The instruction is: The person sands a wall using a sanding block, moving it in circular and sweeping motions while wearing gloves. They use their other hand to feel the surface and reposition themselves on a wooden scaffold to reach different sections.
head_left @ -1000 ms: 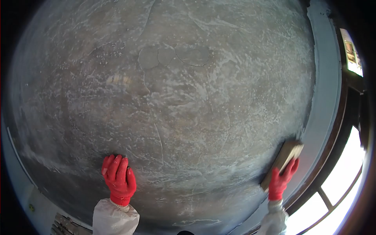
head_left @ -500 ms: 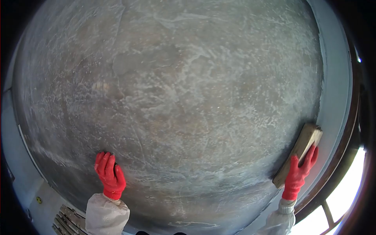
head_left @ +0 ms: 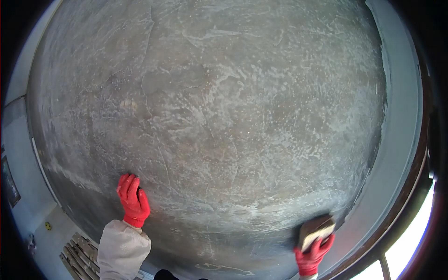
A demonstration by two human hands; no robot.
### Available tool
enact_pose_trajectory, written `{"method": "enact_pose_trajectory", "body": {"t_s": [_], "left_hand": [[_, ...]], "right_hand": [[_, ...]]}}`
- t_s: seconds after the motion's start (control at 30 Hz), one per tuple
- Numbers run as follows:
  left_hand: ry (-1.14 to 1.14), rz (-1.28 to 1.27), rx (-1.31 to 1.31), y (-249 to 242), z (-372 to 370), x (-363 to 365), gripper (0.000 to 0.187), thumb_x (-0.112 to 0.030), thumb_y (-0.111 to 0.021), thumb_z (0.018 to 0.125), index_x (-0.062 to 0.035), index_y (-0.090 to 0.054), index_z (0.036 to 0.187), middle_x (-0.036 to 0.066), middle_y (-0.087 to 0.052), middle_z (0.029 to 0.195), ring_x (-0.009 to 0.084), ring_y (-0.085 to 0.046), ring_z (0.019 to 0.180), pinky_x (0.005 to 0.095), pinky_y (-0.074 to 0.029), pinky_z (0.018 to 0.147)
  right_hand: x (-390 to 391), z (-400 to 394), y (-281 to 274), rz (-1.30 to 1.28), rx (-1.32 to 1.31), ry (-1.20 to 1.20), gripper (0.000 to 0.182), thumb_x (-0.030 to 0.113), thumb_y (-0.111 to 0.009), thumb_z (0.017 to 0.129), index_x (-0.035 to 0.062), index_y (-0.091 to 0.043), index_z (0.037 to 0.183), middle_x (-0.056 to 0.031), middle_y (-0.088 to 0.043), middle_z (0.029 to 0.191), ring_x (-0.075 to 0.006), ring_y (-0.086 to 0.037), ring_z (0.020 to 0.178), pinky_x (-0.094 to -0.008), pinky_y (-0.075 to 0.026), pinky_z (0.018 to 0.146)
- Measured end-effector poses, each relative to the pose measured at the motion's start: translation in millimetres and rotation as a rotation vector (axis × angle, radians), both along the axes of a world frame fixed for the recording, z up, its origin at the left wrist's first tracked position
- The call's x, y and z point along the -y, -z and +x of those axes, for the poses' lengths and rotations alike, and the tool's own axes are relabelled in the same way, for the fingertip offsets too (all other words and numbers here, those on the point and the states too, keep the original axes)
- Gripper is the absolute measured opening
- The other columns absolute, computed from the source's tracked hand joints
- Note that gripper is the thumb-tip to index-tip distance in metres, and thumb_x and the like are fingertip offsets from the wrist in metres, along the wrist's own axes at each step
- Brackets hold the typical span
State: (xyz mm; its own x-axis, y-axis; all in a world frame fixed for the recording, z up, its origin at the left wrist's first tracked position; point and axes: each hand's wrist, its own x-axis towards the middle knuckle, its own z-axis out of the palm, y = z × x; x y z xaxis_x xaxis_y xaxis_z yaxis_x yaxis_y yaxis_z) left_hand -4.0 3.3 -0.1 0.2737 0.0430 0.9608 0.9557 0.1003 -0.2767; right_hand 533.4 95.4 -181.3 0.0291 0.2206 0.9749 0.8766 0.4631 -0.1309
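My right hand (head_left: 311,257), in a red glove, grips a wooden block (head_left: 317,234) that looks like a plasterer's float. The block is pressed to the grey mottled plaster wall (head_left: 210,130) at the lower right and is a little blurred. My left hand (head_left: 133,199), also red-gloved, is at the wall on the lower left with its fingers curled together. A small dark patch shows between its thumb and fingers; what it is, I cannot make out.
A smooth grey-blue border (head_left: 402,121) runs down the wall's right side, beside a dark frame and a bright window (head_left: 408,233). Wooden slats (head_left: 80,254) lie at the lower left, near a small yellow round object (head_left: 48,226).
My right hand has moved down and left along the wall with the wooden block, away from the border, and the block has turned. My left hand stays nearly in place as the view shifts slightly.
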Motion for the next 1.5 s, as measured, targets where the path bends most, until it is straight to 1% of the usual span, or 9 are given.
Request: {"method": "enact_pose_trajectory", "body": {"t_s": [0.23,0.37,0.63,0.7,0.9,1.03,1.13,1.23,1.5], "left_hand": [[0.013,0.012,-0.01,-3.8,3.0,0.3,0.04,-0.01,-0.052,0.086,-0.0009,-0.051,0.124,0.018,-0.051,0.128,0.0406,-0.046,0.119,0.0536,-0.036,0.101],[0.023,0.028,-0.006,-3.0,4.3,0.8,0.038,-0.01,-0.052,0.085,-0.0016,-0.053,0.123,0.017,-0.051,0.127,0.0397,-0.047,0.118,0.0537,-0.037,0.1],[0.085,0.014,0.011,-6.0,3.8,0.8,0.038,-0.014,-0.056,0.083,-0.0027,-0.057,0.119,0.015,-0.052,0.124,0.0379,-0.049,0.114,0.0527,-0.039,0.098],[0.091,0.0,0.025,-6.1,4.0,1.9,0.037,-0.014,-0.057,0.082,-0.003,-0.058,0.117,0.015,-0.053,0.124,0.0377,-0.05,0.113,0.0528,-0.039,0.097],[0.149,-0.011,0.035,-11.0,3.8,2.2,0.033,-0.015,-0.06,0.079,-0.0049,-0.063,0.111,0.013,-0.055,0.121,0.0359,-0.053,0.108,0.0521,-0.043,0.093],[0.245,-0.023,0.038,-12.2,1.5,2.3,0.033,-0.013,-0.059,0.08,-0.0051,-0.062,0.112,0.012,-0.053,0.122,0.0341,-0.051,0.111,0.0501,-0.042,0.095],[0.334,-0.003,0.057,-11.5,-0.5,-1.0,0.031,-0.014,-0.061,0.078,-0.0081,-0.065,0.108,0.009,-0.056,0.118,0.0305,-0.053,0.106,0.047,-0.045,0.092],[0.423,-0.023,0.068,-14.5,-5.0,-0.6,0.03,-0.014,-0.063,0.077,-0.0101,-0.067,0.107,0.007,-0.059,0.114,0.0278,-0.056,0.102,0.0444,-0.046,0.091],[0.472,-0.069,0.07,-15.9,-7.9,2.2,0.034,-0.014,-0.066,0.077,-0.0111,-0.067,0.111,0.005,-0.059,0.117,0.0262,-0.056,0.104,0.0421,-0.047,0.092]], "right_hand": [[-5.2,9.4,-181.6,0.045,-0.246,0.066,0.083,0.043,-0.069,0.078,0.0068,-0.037,0.146,-0.0309,-0.022,0.15,-0.0498,-0.028,0.136,-0.0551,-0.029,0.108],[-10.4,3.8,-157.9,0.102,-0.205,0.094,0.084,0.047,-0.066,0.081,0.0089,-0.033,0.148,-0.0305,-0.021,0.15,-0.0498,-0.027,0.136,-0.0563,-0.029,0.108],[-3.8,-25.0,22.6,0.101,-0.12,0.078,0.092,0.062,-0.057,0.084,0.0117,-0.023,0.152,-0.03,-0.018,0.152,-0.0483,-0.023,0.139,-0.0574,-0.024,0.11],[-2.4,-18.0,-7.2,0.041,-0.132,0.091,0.088,0.062,-0.056,0.086,0.015,-0.024,0.152,-0.0319,-0.016,0.151,-0.051,-0.024,0.137,-0.0603,-0.028,0.107],[-18.8,-5.6,-177.2,0.116,-0.285,0.082,0.072,0.038,-0.06,0.092,0.0051,-0.031,0.149,-0.0226,-0.024,0.153,-0.0362,-0.026,0.141,-0.0437,-0.022,0.114],[-29.7,-3.2,-155.4,0.142,-0.307,0.081,0.065,0.031,-0.055,0.096,0.0043,-0.03,0.149,-0.0198,-0.023,0.155,-0.0328,-0.023,0.143,-0.0408,-0.021,0.115],[-8.2,-29.6,-70.0,-0.091,-0.378,0.172,0.079,0.044,-0.055,0.094,0.0029,-0.02,0.151,-0.0211,-0.015,0.157,-0.0345,-0.015,0.145,-0.0437,-0.015,0.117],[19.3,-56.3,11.7,-0.349,-0.511,0.037,0.087,0.035,-0.06,0.09,0.0045,-0.008,0.153,-0.016,-0.004,0.16,-0.0284,-0.008,0.147,-0.0406,-0.012,0.118],[35.0,-93.5,-133.6,-0.201,-0.373,0.065,0.079,0.023,-0.063,0.089,0.0049,-0.019,0.152,-0.0177,-0.011,0.159,-0.0313,-0.015,0.146,-0.0357,-0.019,0.116]]}}
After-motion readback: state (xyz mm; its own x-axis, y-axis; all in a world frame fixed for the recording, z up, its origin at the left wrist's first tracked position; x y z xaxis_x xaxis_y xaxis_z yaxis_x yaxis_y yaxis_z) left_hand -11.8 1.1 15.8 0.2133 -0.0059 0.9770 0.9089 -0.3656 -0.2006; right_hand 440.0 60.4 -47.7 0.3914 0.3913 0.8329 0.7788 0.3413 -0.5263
